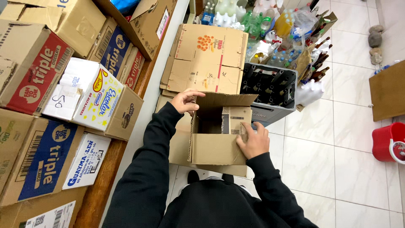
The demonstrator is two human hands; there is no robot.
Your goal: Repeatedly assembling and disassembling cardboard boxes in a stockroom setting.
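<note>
A small open cardboard box (pixel 217 147) is held in front of me above the floor, its flaps up. My left hand (pixel 185 101) grips the far left flap at the box's upper corner. My right hand (pixel 253 141) presses flat on the box's right side wall, fingers spread along the edge. The inside of the box looks dark and I cannot tell if anything lies in it. Both arms wear black sleeves.
Flattened cardboard boxes (pixel 206 59) lie stacked on the tiled floor beyond. A grey crate of dark bottles (pixel 270 90) stands right of them, with plastic bottles (pixel 261 21) behind. A wooden shelf (pixel 105 185) with many cartons (pixel 90 99) runs along my left. A red bucket (pixel 388 141) sits at far right.
</note>
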